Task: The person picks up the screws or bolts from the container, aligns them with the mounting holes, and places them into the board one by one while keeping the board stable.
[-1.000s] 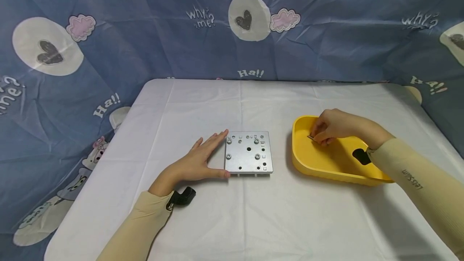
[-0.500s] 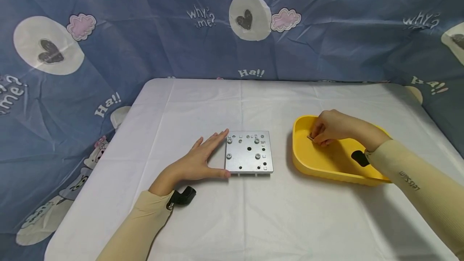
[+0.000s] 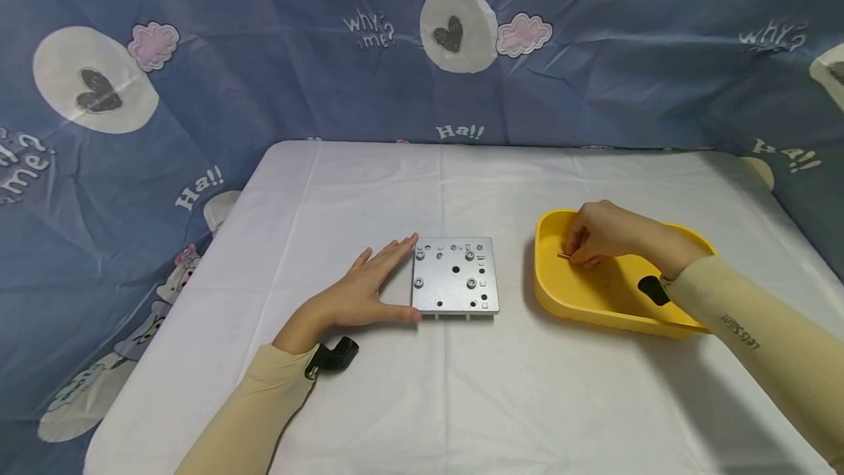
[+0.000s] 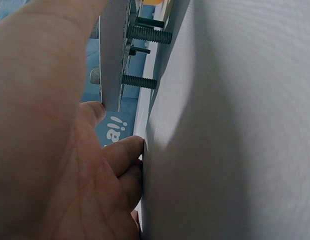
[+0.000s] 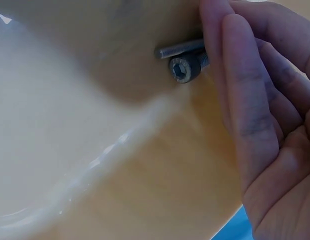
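Note:
In the head view, a silver metal plate [image 3: 455,275] lies on the table, with socket-head screws [image 3: 471,283] in several of its holes. Their threaded ends [image 4: 150,34] stick out below it in the left wrist view. My left hand [image 3: 359,299] is spread at the plate's left side, with thumb and forefinger straight along its corners. Inside the yellow tray [image 3: 550,300], my right hand [image 3: 603,232] pinches small screws. Up close, one shows a hex-socket head [image 5: 184,69], and a threaded tip [image 5: 177,49] lies beside it; fingers hide the rest.
A white cloth [image 3: 369,402] covers the table. Behind it hangs a blue patterned curtain [image 3: 297,57]. The tray's raised rim stands around my right hand, to the right of the plate.
The screw tip showing at my right fingertips has turned slightly, from slanting to nearly level. My left hand and the plate stay together; the head view has shifted a little.

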`<state>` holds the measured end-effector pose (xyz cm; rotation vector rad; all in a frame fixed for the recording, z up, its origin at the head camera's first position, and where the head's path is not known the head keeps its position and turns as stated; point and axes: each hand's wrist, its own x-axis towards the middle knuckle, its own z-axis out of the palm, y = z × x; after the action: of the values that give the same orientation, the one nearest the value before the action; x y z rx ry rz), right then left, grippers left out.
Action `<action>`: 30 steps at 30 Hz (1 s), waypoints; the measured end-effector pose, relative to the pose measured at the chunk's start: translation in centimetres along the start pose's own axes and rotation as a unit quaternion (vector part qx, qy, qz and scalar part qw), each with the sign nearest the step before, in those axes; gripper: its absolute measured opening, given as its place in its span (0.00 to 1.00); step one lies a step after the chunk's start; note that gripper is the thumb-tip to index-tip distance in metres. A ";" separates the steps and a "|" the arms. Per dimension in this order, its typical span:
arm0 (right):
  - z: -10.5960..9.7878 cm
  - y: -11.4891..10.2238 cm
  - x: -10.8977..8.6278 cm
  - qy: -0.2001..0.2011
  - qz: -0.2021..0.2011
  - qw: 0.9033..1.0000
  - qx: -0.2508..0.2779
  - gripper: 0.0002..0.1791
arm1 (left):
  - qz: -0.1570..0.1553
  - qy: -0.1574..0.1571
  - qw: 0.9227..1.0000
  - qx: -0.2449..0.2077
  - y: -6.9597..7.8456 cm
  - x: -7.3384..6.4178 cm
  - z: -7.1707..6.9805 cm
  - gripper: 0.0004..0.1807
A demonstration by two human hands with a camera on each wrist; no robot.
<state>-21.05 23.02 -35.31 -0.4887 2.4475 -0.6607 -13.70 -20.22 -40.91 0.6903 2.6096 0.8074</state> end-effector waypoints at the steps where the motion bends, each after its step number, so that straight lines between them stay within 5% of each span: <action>1: 0.0 0.0 0.0 0.002 0.000 1.000 -0.002 0.04 | 0.001 0.000 1.000 0.000 0.0 0.0 0.0 0.69; 30: 0.3 0.3 0.3 -0.002 0.022 1.000 -0.003 0.07 | -0.002 -0.003 1.000 0.003 0.2 0.0 -0.1 0.69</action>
<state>-21.19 23.00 -35.82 -0.4357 2.4504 -0.6334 -13.67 -20.13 -40.67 0.6881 2.6091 0.7952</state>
